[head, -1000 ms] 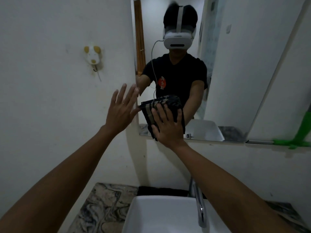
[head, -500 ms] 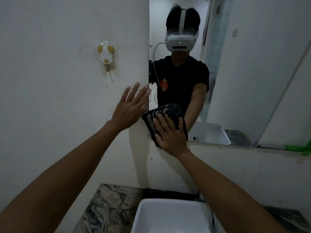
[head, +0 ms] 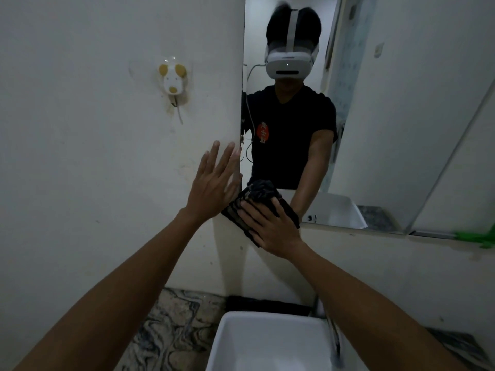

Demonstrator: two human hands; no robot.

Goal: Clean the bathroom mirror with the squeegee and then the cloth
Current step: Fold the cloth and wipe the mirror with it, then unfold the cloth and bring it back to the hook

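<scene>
Since the right hand (head: pixel 270 226) presses the cloth (head: pixel 257 202) flat-fingered, no real grip, at the mirror (head: pixel 388 129)'s lower left corner, it could drop into the sink (head: pixel 267 341) below (left hand (head: pixel 214 183) spread, empty, beside mirror edge).

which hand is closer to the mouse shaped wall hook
Left. The left hand is spread flat on the wall below and right of the hook; the right hand presses the cloth farther right.

The view is dim and grainy, with soft shadows on the wall (head: pixel 80 183) beneath both arms, wide-angle bending at the edges, and a blurred tap (head: pixel 334 344).
</scene>
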